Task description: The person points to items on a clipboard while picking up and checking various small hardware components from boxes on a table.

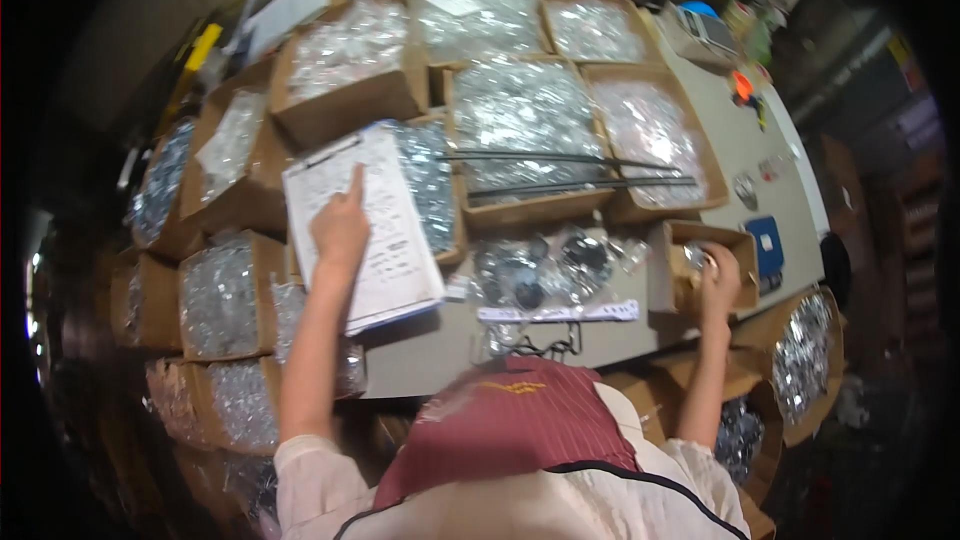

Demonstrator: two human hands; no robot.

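Observation:
My left hand (342, 227) rests on a handwritten sheet (385, 230) held on a clipboard (398, 318). Its index finger is stretched out over the writing, and it grips nothing. The clipboard leans across cardboard boxes of plastic-wrapped parts. Over on the right, my right hand (718, 283) reaches into a small open cardboard box (680, 308). Its fingers are closed on what looks like a small clear plastic bag (694, 256); the contents are too blurred to tell. Bagged dark parts (540, 270) lie on the table between my hands.
Several cardboard boxes filled with clear bags (525, 120) cover the table's back and left. Thin dark rods (560, 156) lie across two of them. A blue box (765, 245) and a digital device (705, 30) stand at the right. More boxes (800, 355) flank me.

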